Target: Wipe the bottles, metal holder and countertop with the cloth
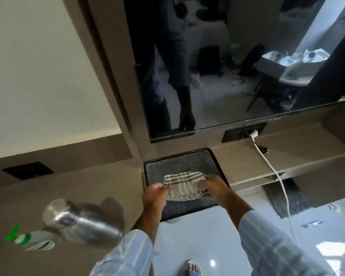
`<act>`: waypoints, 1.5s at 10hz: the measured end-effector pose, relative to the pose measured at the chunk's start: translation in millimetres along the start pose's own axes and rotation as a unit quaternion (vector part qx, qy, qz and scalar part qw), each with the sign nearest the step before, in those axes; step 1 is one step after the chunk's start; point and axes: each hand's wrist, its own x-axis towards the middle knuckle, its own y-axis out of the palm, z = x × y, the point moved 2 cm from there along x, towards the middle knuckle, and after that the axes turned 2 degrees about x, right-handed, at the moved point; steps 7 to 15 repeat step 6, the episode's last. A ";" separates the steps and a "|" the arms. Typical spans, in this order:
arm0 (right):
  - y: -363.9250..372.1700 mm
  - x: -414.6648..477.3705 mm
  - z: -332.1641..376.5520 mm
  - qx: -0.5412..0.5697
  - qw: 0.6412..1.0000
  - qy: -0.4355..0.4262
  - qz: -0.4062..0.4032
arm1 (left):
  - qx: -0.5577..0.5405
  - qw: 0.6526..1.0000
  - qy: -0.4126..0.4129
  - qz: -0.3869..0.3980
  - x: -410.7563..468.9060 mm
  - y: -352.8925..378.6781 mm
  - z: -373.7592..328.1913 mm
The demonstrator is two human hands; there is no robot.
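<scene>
Brown-grey worktop [100, 188] runs along the wall under a big dark TV screen [227, 66], which reflects the room pretty clearly. Sitting on the worktop right below the screen is a dark tray [217, 162] with a perforated patterned bottom, and its front edge hangs out past the worktop edge over the glossy floor [197, 236].

Both hands are over the tray holding a checked cloth [182, 185] between them. Left hand [154, 197] has its fingers curled shut around the cloth's left edge, right hand [214, 187] is pinching the right side, so the cloth is bunched up and stretched between the two, lying on or just above the tray bottom (can't really tell which). Light striped sleeves [267, 242] on both arms.

Off to the left on the worktop there's a shiny metal bottle [78, 222], blurry, tilted in the view, and just beside it at the edge of the frame a white spray bottle with a green nozzle [28, 239]. Both are well apart from the hands.

On the right a white cable [275, 172] is plugged into a dark socket panel [243, 132] under the screen and hangs down off the worktop toward the floor. Another dark panel [27, 170] is set in the wall on the left. A sandalled foot [193, 268] shows at the bottom.
</scene>
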 end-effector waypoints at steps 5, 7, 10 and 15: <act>-8.0 10.7 17.3 -0.221 0.940 -0.229 -0.119 | 0.247 0.965 0.081 -0.024 31.5 17.9 13.3; -27.3 -47.8 61.5 -0.129 0.911 -0.358 -0.159 | 0.238 0.961 0.139 -0.020 12.1 4.0 -15.5; -27.3 -47.8 61.5 -0.129 0.911 -0.358 -0.159 | 0.238 0.961 0.139 -0.020 12.1 4.0 -15.5; -27.3 -47.8 61.5 -0.129 0.911 -0.358 -0.159 | 0.238 0.961 0.139 -0.020 12.1 4.0 -15.5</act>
